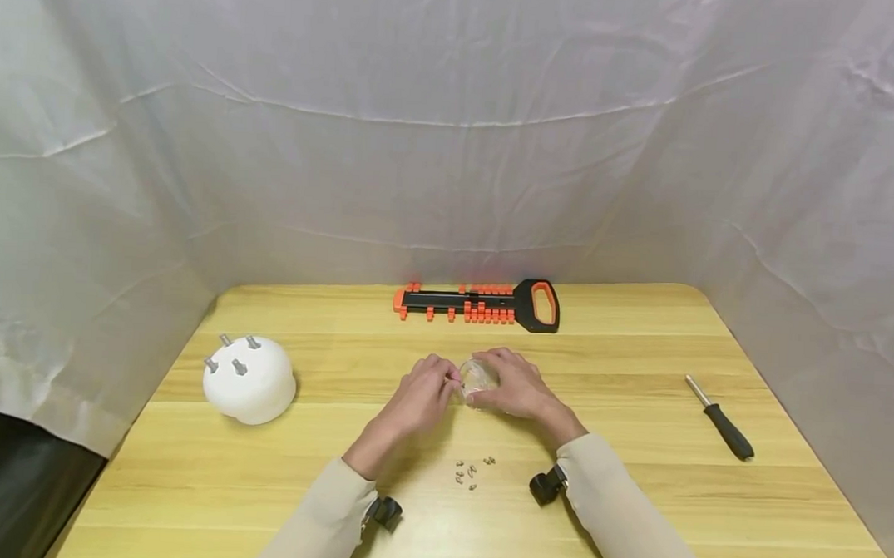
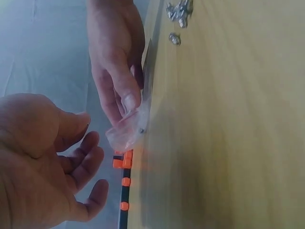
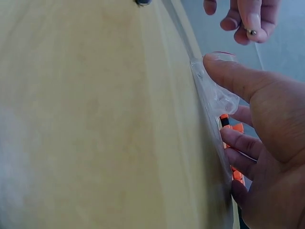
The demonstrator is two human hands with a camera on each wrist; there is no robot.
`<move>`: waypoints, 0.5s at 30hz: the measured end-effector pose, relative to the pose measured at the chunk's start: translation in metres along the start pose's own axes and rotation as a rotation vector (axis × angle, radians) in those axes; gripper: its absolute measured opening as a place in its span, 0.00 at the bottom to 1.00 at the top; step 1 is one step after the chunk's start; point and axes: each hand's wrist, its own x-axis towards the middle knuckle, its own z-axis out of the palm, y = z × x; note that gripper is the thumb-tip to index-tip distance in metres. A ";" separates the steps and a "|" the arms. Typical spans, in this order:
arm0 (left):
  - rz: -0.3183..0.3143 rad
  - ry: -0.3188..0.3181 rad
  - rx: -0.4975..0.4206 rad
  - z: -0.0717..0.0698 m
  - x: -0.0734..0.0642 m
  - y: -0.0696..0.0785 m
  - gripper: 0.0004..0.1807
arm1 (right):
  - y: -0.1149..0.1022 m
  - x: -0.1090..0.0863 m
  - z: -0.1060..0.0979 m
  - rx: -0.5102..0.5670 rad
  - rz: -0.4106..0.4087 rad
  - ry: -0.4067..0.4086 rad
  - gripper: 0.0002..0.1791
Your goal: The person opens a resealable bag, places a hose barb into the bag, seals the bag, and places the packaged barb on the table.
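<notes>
My right hand [image 1: 513, 385] holds a clear plastic bag [image 1: 476, 378] at the middle of the table, its thumb near the bag's mouth in the right wrist view. Just to the left, my left hand [image 1: 421, 392] pinches a small shiny metal piece [image 3: 252, 32] between thumb and fingertip, close to the bag's opening. A dark speck of metal [image 2: 141, 130] shows at the bag in the left wrist view. Several more small metal pieces [image 1: 472, 471] lie loose on the wooden table, nearer to me than both hands.
Behind the hands lies a long black and orange rack with a loop handle [image 1: 522, 304]. A white rounded body [image 1: 254, 400] with several grey pegs on top stands at left. A black-handled screwdriver [image 1: 728, 431] rests at right. Grey sheeting [image 1: 451, 188] hangs around the table.
</notes>
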 end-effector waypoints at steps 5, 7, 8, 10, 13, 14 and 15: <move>0.002 0.004 -0.001 -0.002 0.008 0.002 0.08 | -0.003 -0.001 -0.002 -0.014 0.001 -0.001 0.44; 0.002 0.003 0.003 -0.001 0.012 0.003 0.08 | -0.003 -0.001 -0.003 -0.017 0.010 -0.003 0.44; 0.000 -0.001 0.002 -0.001 0.014 0.003 0.08 | -0.003 -0.002 -0.003 -0.014 0.012 -0.003 0.44; -0.009 -0.008 0.005 -0.001 0.018 0.003 0.08 | -0.004 -0.002 -0.003 -0.005 0.015 -0.007 0.44; -0.027 -0.024 0.004 0.001 0.022 0.004 0.09 | -0.005 -0.002 -0.003 0.003 0.017 -0.013 0.44; -0.032 -0.029 0.005 0.001 0.023 0.004 0.10 | -0.005 -0.003 -0.003 0.005 0.017 -0.012 0.44; -0.036 -0.033 0.007 0.002 0.023 0.003 0.10 | -0.005 -0.003 -0.003 0.005 0.016 -0.011 0.44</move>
